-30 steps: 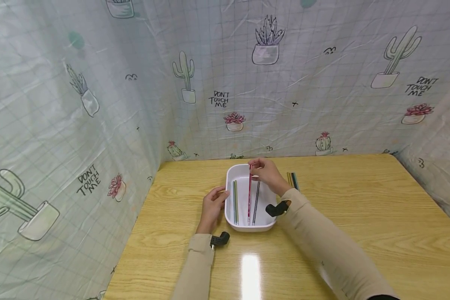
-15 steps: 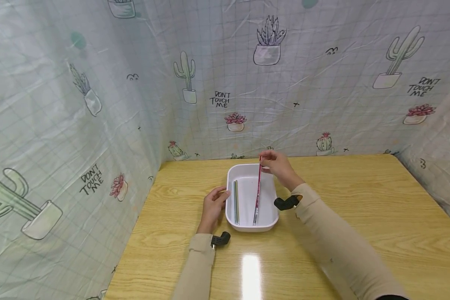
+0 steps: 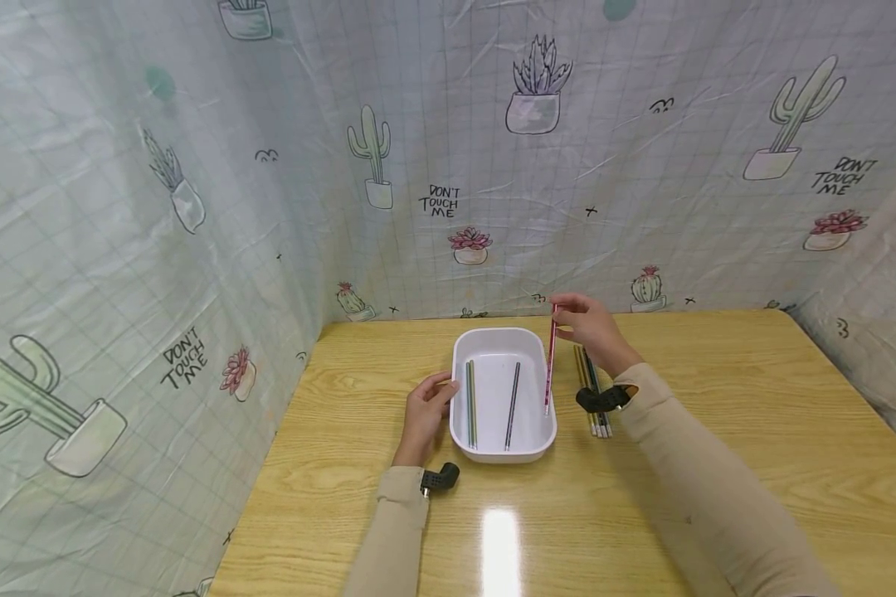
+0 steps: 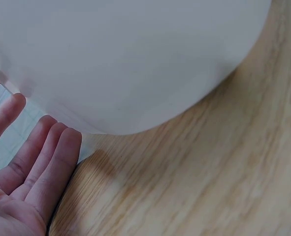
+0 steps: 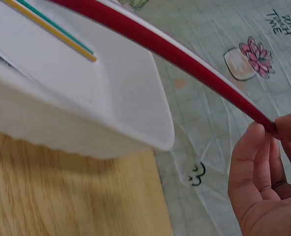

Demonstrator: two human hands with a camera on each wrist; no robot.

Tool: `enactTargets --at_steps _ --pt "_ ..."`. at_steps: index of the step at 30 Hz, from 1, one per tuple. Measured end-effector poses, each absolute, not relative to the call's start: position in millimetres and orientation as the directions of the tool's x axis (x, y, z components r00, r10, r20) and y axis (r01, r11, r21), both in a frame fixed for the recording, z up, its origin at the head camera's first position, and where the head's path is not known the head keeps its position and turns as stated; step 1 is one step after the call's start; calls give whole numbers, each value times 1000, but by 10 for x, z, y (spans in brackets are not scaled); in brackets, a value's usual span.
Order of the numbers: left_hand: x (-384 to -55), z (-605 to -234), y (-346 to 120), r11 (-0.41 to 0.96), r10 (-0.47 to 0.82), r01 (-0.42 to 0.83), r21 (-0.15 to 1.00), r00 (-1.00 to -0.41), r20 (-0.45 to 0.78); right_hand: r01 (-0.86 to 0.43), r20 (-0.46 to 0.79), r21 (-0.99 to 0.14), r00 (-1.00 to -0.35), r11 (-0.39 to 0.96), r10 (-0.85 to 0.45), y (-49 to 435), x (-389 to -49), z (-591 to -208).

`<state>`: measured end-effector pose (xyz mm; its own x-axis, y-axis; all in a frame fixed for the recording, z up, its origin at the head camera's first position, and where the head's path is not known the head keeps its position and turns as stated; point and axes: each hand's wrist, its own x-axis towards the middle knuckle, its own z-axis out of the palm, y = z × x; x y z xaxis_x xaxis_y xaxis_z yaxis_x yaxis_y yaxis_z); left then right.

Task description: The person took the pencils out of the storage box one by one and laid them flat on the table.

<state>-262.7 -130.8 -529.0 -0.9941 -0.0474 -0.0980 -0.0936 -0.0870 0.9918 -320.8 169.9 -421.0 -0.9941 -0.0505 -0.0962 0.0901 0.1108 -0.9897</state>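
Observation:
Between thumb and fingers, my right hand [image 3: 593, 332] pinches the upper end of a red pencil [image 3: 551, 361]. The pencil slants down with its lower end over the right side of a white tray [image 3: 502, 457]. Inside the tray, a green pencil [image 3: 469, 406] and a yellow pencil [image 5: 61, 37] lie side by side at the left. A dark pencil [image 3: 512, 406] lies apart at the right. My left hand [image 3: 424, 414] touches the tray's left rim and outer wall with loosely extended fingers [image 4: 61, 152].
Several pencils [image 3: 593, 398] lie together on the wooden table [image 3: 717, 431] right of the tray, partly hidden by my right hand and wrist camera [image 3: 601, 400]. A cactus-printed cloth [image 3: 582, 166] hangs behind the table and along its sides.
My right hand has carried the red pencil rightward, from over the tray's middle to its right rim. The dark pencil and the bunch outside now show more. My left hand stays at the tray.

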Motion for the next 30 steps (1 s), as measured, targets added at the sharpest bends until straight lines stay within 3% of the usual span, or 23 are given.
enactTargets --at_steps 13,30 --pt "-2652 -5305 -1307 -73 -49 -113 991 -992 -117 133 -132 -979 -991 157 17 2135 -3185 -4432" --pt "-2527 -5062 -1307 -69 -22 -107 992 -994 -109 139 -145 -970 -989 202 -17 2464 -3133 -4687"
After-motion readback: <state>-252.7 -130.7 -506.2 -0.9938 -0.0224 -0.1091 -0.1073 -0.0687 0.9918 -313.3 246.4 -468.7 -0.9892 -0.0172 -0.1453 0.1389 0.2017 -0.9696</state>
